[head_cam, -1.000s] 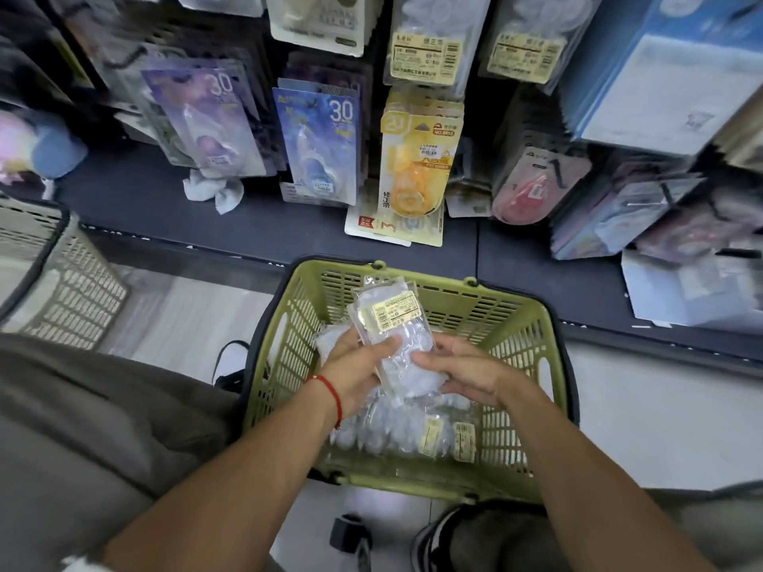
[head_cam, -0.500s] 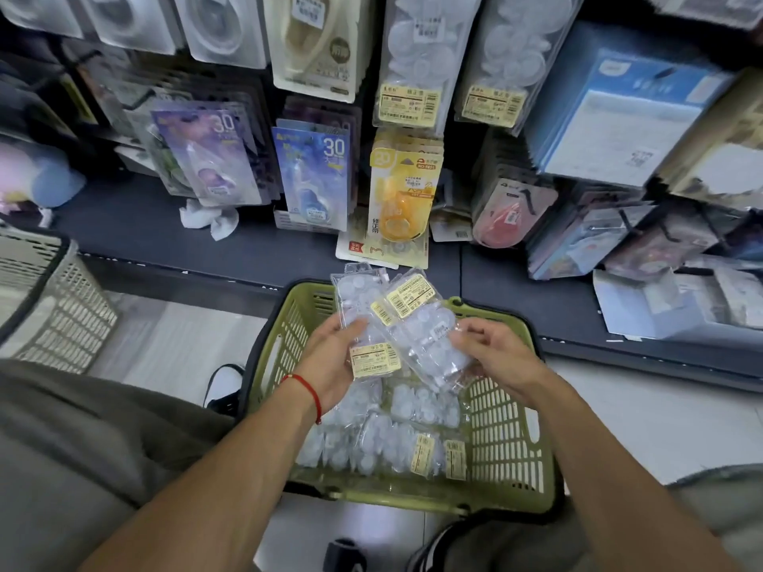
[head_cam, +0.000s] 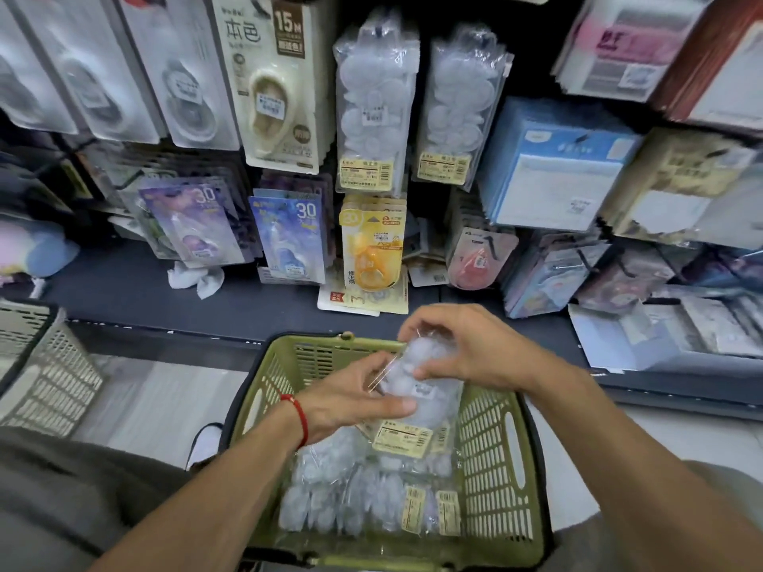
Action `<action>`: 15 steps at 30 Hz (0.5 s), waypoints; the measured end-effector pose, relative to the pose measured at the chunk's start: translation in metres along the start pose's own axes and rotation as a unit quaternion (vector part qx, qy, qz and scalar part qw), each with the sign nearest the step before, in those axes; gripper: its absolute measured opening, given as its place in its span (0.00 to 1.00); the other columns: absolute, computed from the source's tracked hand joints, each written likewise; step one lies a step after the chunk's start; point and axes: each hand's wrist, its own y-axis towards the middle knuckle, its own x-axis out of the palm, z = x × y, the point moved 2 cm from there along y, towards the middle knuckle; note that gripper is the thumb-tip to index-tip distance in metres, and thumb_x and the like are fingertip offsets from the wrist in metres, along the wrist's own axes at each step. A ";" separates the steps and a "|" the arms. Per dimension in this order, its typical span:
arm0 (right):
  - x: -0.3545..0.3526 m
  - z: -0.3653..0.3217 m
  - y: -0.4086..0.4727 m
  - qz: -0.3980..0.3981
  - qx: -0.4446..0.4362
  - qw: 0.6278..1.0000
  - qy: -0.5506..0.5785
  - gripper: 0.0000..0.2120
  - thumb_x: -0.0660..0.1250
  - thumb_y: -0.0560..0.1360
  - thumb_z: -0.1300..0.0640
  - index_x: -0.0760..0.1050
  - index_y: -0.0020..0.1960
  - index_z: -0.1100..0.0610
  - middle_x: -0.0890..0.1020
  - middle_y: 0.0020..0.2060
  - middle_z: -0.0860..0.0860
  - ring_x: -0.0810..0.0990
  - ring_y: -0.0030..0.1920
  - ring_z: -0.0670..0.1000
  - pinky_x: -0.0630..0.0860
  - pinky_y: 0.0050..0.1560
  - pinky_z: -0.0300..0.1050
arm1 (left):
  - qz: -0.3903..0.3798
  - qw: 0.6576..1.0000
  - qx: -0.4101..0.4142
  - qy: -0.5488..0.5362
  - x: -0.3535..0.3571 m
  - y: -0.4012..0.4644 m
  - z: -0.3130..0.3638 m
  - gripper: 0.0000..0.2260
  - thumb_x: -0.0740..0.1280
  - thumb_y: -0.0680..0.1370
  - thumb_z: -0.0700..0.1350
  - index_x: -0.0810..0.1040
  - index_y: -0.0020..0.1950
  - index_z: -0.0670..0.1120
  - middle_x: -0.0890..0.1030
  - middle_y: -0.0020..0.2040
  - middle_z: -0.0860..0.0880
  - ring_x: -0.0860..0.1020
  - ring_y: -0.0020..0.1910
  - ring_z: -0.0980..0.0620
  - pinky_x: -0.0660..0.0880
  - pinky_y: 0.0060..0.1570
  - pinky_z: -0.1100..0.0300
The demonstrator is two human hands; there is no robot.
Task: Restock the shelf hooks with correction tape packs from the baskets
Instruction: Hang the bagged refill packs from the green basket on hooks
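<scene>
2 hands (head_cam: 351,400) (head_cam: 470,348) over blurred pack (head_cam: 417,386)

Left hand (head_cam: 355,400) and right hand (head_cam: 462,353) cover most of the clear pack (head_cam: 417,402) they grip; its top edge and hang hole are hidden under the right fingers. Label print on it is too small to read. Green basket (head_cam: 495,447): near rim cut by the bottom edge, floor hidden under the loose packs (head_cam: 351,493). White basket (head_cam: 45,365) cut off at left. Hooks hidden behind the hanging packs (head_cam: 373,113). Shelf goods at far right are blurred.
</scene>
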 end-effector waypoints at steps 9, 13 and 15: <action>-0.019 -0.012 0.000 0.296 0.061 0.953 0.006 0.38 0.81 0.71 0.45 0.69 0.76 0.47 0.68 0.70 0.43 0.67 0.71 0.43 0.66 0.73 0.39 | 0.112 0.962 0.127 -0.213 0.009 0.013 0.052 0.25 0.78 0.73 0.38 0.78 0.69 0.48 0.86 0.58 0.38 0.87 0.46 0.44 0.84 0.39 0.55; -0.023 -0.014 -0.002 0.355 0.153 0.903 0.185 0.27 0.81 0.68 0.40 0.73 0.61 0.43 0.79 0.54 0.41 0.78 0.48 0.41 0.76 0.47 0.32 | 0.147 0.950 0.182 -0.209 0.001 0.011 0.093 0.28 0.80 0.71 0.39 0.77 0.69 0.48 0.87 0.59 0.40 0.86 0.55 0.39 0.85 0.52 0.47; -0.031 -0.016 0.003 0.370 0.128 0.883 0.260 0.17 0.80 0.71 0.45 0.78 0.55 0.43 0.85 0.46 0.43 0.82 0.43 0.46 0.81 0.45 0.41 | 0.141 0.951 0.208 -0.182 -0.005 0.009 0.112 0.29 0.79 0.71 0.38 0.76 0.70 0.46 0.86 0.60 0.41 0.86 0.58 0.40 0.85 0.54 0.49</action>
